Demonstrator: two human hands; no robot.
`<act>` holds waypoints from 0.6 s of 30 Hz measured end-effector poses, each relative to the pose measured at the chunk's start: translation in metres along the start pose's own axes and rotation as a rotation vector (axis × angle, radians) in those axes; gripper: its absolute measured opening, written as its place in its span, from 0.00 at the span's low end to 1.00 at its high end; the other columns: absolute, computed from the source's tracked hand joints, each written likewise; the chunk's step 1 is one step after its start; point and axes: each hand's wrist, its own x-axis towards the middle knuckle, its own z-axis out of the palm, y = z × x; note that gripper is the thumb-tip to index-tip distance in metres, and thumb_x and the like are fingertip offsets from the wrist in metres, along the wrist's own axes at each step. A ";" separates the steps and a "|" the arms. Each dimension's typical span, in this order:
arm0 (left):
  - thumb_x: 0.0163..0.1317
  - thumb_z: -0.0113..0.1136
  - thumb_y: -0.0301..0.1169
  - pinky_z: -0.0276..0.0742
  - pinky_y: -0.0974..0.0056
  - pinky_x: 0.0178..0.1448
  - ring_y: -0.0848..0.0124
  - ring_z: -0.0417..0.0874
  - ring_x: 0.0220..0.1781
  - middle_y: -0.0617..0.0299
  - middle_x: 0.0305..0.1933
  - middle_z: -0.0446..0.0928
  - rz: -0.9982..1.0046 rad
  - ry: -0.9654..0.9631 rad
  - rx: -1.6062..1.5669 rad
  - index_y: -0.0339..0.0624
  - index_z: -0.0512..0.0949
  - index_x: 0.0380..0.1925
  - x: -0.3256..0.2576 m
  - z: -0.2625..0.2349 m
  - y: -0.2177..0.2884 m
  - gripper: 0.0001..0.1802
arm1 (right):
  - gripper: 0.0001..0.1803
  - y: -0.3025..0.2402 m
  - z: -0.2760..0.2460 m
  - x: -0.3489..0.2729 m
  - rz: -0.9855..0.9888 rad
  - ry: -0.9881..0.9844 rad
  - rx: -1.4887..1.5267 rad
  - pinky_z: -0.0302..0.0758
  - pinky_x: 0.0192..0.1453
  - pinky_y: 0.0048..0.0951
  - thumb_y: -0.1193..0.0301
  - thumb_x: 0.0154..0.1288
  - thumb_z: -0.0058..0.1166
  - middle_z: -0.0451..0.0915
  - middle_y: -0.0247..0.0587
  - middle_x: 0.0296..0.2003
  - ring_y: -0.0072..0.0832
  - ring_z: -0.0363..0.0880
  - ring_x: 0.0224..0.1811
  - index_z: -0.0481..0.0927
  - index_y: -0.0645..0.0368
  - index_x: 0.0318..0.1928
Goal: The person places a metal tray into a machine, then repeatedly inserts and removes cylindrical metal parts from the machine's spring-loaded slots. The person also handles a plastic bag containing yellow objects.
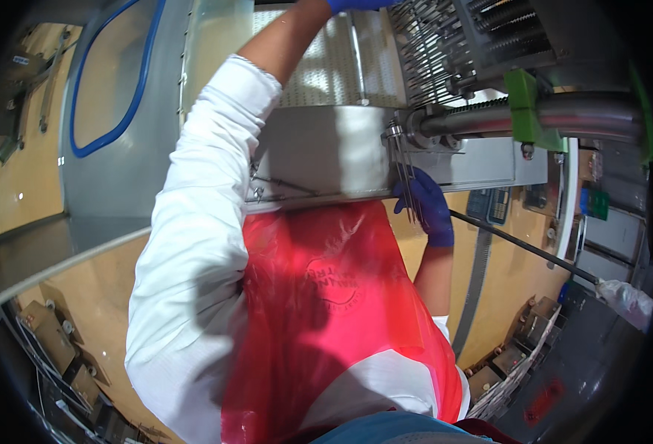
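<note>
My right hand (pixel 429 206), in a blue glove, is at the front edge of a steel machine. Its fingers are closed round several long thin metal needles (pixel 406 172), which stand nearly upright in front of the steel housing. My left arm stretches far over the machine. Of my left hand (pixel 357 4), also blue-gloved, only a part shows at the top edge, and its fingers are out of the picture. Near it, a dense bank of similar needles (pixel 429 48) hangs beside a perforated pale conveyor bed (pixel 315 70).
A thick steel shaft (pixel 482 118) with a green clamp (pixel 525 111) runs to the right above my right hand. Two thin rods (pixel 286 183) lie on the steel ledge (pixel 326 155). A blue-rimmed panel (pixel 135 89) stands left. A dark pole (pixel 523 244) crosses below right. A blue crate (pixel 488 205) sits on the floor.
</note>
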 end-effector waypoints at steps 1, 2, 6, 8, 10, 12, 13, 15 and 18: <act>0.58 0.59 0.37 0.79 0.54 0.42 0.49 0.85 0.35 0.46 0.34 0.83 0.026 -0.050 0.117 0.39 0.83 0.32 -0.011 -0.022 0.006 0.12 | 0.24 -0.010 0.006 0.000 0.044 -0.019 -0.126 0.81 0.35 0.33 0.68 0.74 0.50 0.81 0.47 0.37 0.34 0.83 0.31 0.68 0.67 0.64; 0.57 0.60 0.37 0.79 0.54 0.42 0.49 0.85 0.36 0.47 0.35 0.83 0.053 -0.104 0.230 0.40 0.84 0.33 -0.026 -0.039 0.009 0.12 | 0.23 -0.021 0.015 0.001 0.084 -0.036 -0.253 0.81 0.34 0.32 0.68 0.74 0.50 0.81 0.45 0.35 0.32 0.83 0.30 0.68 0.65 0.64; 0.57 0.62 0.37 0.80 0.54 0.44 0.50 0.85 0.37 0.49 0.35 0.84 -0.091 -0.024 0.398 0.43 0.86 0.35 -0.116 -0.080 0.059 0.12 | 0.18 -0.034 0.031 0.023 -0.403 -0.005 -1.237 0.78 0.35 0.37 0.68 0.71 0.53 0.83 0.46 0.33 0.39 0.83 0.30 0.75 0.59 0.58; 0.55 0.61 0.36 0.79 0.53 0.41 0.49 0.83 0.34 0.48 0.31 0.82 -0.158 -0.118 0.259 0.42 0.85 0.32 -0.160 -0.066 0.105 0.11 | 0.16 -0.046 0.044 0.025 -0.549 0.094 -1.348 0.78 0.37 0.40 0.68 0.70 0.54 0.82 0.47 0.33 0.45 0.82 0.31 0.76 0.59 0.56; 0.52 0.61 0.32 0.79 0.51 0.38 0.47 0.81 0.31 0.50 0.28 0.81 -0.147 -0.216 0.249 0.43 0.84 0.29 -0.228 -0.053 0.140 0.08 | 0.16 -0.059 0.055 0.029 -0.640 0.086 -1.410 0.78 0.42 0.43 0.69 0.68 0.54 0.81 0.48 0.34 0.48 0.81 0.35 0.77 0.59 0.54; 0.52 0.62 0.31 0.78 0.51 0.37 0.47 0.80 0.31 0.53 0.28 0.81 -0.103 -0.276 0.250 0.45 0.84 0.28 -0.284 -0.032 0.154 0.05 | 0.15 -0.053 0.052 0.034 -0.726 0.101 -1.428 0.78 0.45 0.42 0.70 0.67 0.54 0.81 0.48 0.37 0.46 0.81 0.38 0.77 0.59 0.53; 0.52 0.63 0.31 0.78 0.51 0.37 0.48 0.81 0.31 0.53 0.29 0.80 -0.048 -0.286 0.218 0.45 0.83 0.27 -0.308 -0.022 0.149 0.04 | 0.15 -0.049 0.051 0.036 -0.767 0.103 -1.437 0.77 0.46 0.42 0.70 0.67 0.54 0.80 0.48 0.38 0.45 0.81 0.40 0.78 0.59 0.52; 0.54 0.62 0.31 0.77 0.50 0.37 0.48 0.80 0.32 0.52 0.30 0.79 -0.129 -0.286 0.272 0.43 0.82 0.27 -0.315 -0.015 0.157 0.05 | 0.15 -0.046 0.051 0.038 -0.699 0.109 -1.500 0.76 0.49 0.41 0.70 0.66 0.54 0.80 0.47 0.41 0.44 0.80 0.43 0.78 0.59 0.52; 0.58 0.61 0.32 0.76 0.50 0.38 0.48 0.80 0.33 0.51 0.30 0.78 -0.082 -0.311 0.335 0.40 0.79 0.29 -0.314 -0.011 0.162 0.07 | 0.14 -0.039 0.050 0.039 -0.734 0.159 -1.524 0.76 0.51 0.40 0.69 0.66 0.54 0.80 0.45 0.42 0.42 0.79 0.45 0.78 0.59 0.51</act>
